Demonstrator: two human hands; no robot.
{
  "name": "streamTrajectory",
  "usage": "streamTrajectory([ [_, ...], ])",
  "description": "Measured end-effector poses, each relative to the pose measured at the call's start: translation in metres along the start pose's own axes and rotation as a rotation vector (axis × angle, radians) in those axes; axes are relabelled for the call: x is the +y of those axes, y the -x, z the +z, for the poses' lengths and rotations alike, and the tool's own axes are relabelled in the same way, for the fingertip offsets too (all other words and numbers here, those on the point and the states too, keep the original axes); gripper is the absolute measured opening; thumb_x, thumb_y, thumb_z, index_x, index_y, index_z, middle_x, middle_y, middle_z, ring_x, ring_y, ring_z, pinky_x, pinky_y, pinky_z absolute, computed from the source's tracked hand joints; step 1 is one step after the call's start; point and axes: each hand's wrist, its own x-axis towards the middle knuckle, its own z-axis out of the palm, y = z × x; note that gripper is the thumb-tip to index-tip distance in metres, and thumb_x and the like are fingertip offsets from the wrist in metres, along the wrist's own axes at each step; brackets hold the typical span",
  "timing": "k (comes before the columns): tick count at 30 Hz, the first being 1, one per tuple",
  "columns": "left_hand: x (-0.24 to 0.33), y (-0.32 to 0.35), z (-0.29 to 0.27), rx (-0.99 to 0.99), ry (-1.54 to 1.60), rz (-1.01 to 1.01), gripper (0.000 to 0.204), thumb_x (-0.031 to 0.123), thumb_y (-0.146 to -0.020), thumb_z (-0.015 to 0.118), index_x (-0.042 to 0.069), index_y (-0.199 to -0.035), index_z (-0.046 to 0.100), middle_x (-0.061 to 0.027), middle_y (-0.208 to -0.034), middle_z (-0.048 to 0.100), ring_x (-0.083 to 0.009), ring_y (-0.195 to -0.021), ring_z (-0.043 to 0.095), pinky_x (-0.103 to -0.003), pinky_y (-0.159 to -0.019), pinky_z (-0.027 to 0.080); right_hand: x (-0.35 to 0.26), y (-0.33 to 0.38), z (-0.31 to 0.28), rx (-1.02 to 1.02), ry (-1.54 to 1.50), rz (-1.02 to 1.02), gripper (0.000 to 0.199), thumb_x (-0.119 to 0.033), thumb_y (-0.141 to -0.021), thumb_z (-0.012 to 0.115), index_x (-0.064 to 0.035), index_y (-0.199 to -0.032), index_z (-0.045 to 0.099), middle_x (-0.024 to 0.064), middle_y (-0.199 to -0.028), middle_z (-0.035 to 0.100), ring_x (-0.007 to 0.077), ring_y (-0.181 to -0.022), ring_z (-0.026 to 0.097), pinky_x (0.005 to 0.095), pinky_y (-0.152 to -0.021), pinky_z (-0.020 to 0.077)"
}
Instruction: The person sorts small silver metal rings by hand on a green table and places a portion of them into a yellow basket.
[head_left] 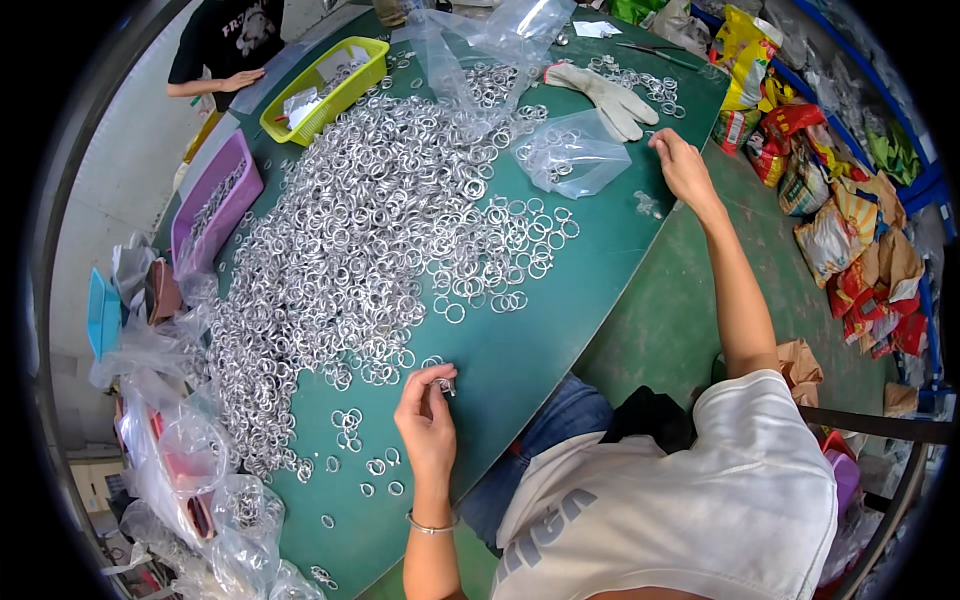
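Across a smooth green desk (500,355) spreads a broad heap of small silver-coloured metal rings (340,230), lying beyond and to the left of the left hand (427,412), its long axis slanting from near left to far right; this hand is nearer it than the right hand (680,168). Curled thumb and fingers pinch a small silver-coloured ring (446,386) (partly hidden). The right is half-curled beside a clear plastic bag (574,158); whether it grips anything, I cannot tell.
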Motion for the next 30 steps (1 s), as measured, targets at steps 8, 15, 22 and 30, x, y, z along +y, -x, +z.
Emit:
streamTrajectory([
  [8,0.002,0.0,0.001,-0.057,-0.119,0.08,0.024,-0.013,-0.084,0.04,-0.004,-0.093,0.061,-0.008,-0.087,0.059,-0.0134,-0.082,0.056,-0.022,-0.075,0.043,-0.02,-0.08,0.025,-0.015,0.27,-0.146,0.048,-0.041,-0.077,0.065,-0.0039,-0.107,0.058,0.0187,-0.093,0.065,0.0354,-0.091,0.061,0.0444,-0.076,0.049],
  [15,0.013,-0.001,0.004,-0.015,-0.175,0.091,0.025,-0.014,-0.084,0.039,-0.004,-0.092,0.061,-0.0084,-0.09,0.058,-0.0136,-0.084,0.055,-0.022,-0.076,0.042,-0.043,-0.122,0.039,-0.034,0.186,-0.185,0.027,-0.028,-0.075,0.066,-0.0069,-0.093,0.066,0.02,-0.09,0.065,0.0364,-0.086,0.062,0.0455,-0.074,0.0497],
  [22,0.017,-0.003,0.003,0.013,-0.263,0.08,0.027,-0.017,-0.081,0.04,-0.003,-0.091,0.061,-0.0107,-0.092,0.058,-0.0172,-0.086,0.055,-0.023,-0.078,0.043,-0.068,-0.19,0.019,0.34,-0.027,-0.011,0.029,-0.03,-0.08,0.054,-0.0065,-0.095,0.063,0.023,-0.089,0.064,0.0419,-0.084,0.061,0.0494,-0.073,0.0479],
  [30,0.016,-0.013,0.009,0.013,-0.293,0.04,0.026,-0.016,-0.081,0.044,-0.002,-0.093,0.061,-0.0091,-0.095,0.057,-0.0158,-0.085,0.055,-0.022,-0.072,0.043,-0.044,-0.269,0.075,0.077,0.22,-0.129,0.035,-0.03,-0.087,0.053,-0.0092,-0.115,0.057,0.0185,-0.103,0.063,0.0357,-0.098,0.059,0.0435,-0.083,0.0464],
])
